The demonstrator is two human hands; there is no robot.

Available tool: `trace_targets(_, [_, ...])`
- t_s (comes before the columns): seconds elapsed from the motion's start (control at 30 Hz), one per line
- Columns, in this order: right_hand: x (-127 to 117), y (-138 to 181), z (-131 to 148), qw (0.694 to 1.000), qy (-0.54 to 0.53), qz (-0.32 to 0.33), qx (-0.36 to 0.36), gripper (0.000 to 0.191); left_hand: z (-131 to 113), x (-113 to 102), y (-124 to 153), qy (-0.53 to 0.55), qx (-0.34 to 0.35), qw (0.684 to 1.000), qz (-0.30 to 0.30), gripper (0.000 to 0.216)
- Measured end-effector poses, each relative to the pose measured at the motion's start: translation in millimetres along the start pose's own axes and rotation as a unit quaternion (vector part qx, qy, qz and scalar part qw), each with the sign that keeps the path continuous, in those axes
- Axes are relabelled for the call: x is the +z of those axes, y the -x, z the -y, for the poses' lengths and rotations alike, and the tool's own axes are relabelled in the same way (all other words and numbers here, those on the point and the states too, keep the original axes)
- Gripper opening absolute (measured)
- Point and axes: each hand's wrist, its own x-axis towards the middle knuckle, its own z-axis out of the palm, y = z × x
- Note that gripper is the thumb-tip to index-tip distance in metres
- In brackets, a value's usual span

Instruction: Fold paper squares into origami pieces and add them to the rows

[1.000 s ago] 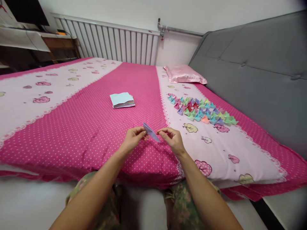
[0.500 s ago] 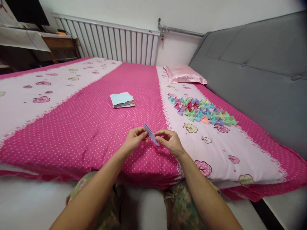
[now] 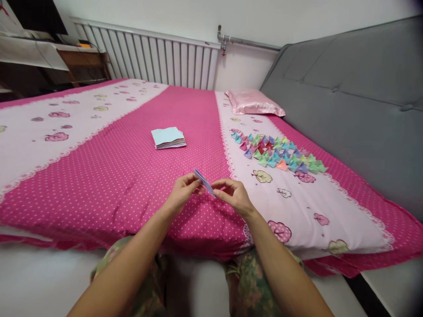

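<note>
A small folded sheet of purple paper is held up above the front part of the bed, tilted with its upper end to the left. My left hand pinches it near that upper left end. At the lower right end, the thumb and fingers of my right hand close on the same paper. Beyond my hands lies a stack of square paper sheets, pale blue on top. To the right, several folded paper boats in many colours stand in close rows.
The bed has a pink dotted and white printed cover. A pink pillow lies at the back right, by the grey padded headboard. Behind the bed is a white radiator; a desk with a monitor stands at the far left.
The purple paper has shifted slightly left and up between my hands, and shows a narrower face. Both hands keep their hold; the stack and the boats stay put.
</note>
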Motion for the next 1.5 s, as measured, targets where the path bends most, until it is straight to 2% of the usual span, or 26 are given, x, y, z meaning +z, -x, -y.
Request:
trace_targets(0.47, [1, 0, 0, 0.999, 0.037, -0.024, -0.019, 0.022, -4, 6, 3, -0.023, -0.013, 1.0, 0.002, 0.011])
trace_targets(0.77, [4, -2, -3, 0.996, 0.067, -0.063, -0.015, 0.023, 1, 8, 3, -0.039, -0.017, 0.999, 0.032, 0.014])
trace_targets(0.93, [6, -3, -9, 0.994, 0.077, -0.075, -0.013, 0.024, 5, 9, 2, -0.02, -0.019, 0.999, 0.047, 0.022])
trace_targets(1.07, [8, -3, -11, 0.996, 0.049, -0.07, -0.005, 0.027, 6, 9, 1, -0.002, -0.01, 0.999, 0.032, 0.027])
trace_targets(1.27, [9, -2, -6, 0.999, -0.015, -0.043, 0.011, 0.027, 7, 7, 0, -0.015, 0.016, 0.999, 0.044, 0.022])
trace_targets(1.5, [10, -3, -11, 0.997, 0.03, -0.067, -0.016, 0.018, 5, 10, 2, -0.045, 0.037, 0.997, 0.055, 0.02])
